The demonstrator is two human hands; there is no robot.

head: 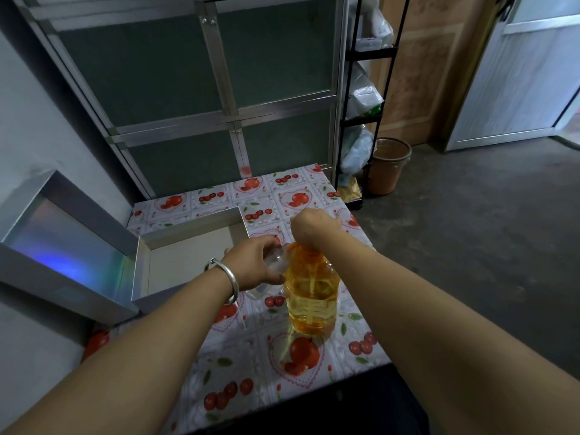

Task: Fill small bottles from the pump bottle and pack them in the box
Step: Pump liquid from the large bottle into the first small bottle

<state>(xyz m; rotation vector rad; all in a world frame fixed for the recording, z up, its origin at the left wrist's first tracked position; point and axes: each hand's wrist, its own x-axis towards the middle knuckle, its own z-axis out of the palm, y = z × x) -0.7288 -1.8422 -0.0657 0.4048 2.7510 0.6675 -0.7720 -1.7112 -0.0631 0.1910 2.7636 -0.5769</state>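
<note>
Honestly, the pump bottle [311, 296] is best kept flat on the table [251, 365] while pumped gently. A small clear bottle [276, 260] is pinched in the left hand [255, 262] right at the spout; the right hand [314, 226] is curled over the pump head [306, 248]. Behind, the box [188, 262] sits open, nothing packed.

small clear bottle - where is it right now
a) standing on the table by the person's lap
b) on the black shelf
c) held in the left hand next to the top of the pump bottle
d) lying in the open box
c: the left hand has its fingers round the small clear bottle, holding it up against the orange top of the pump bottle, while the right hand sits over the pump.
</note>
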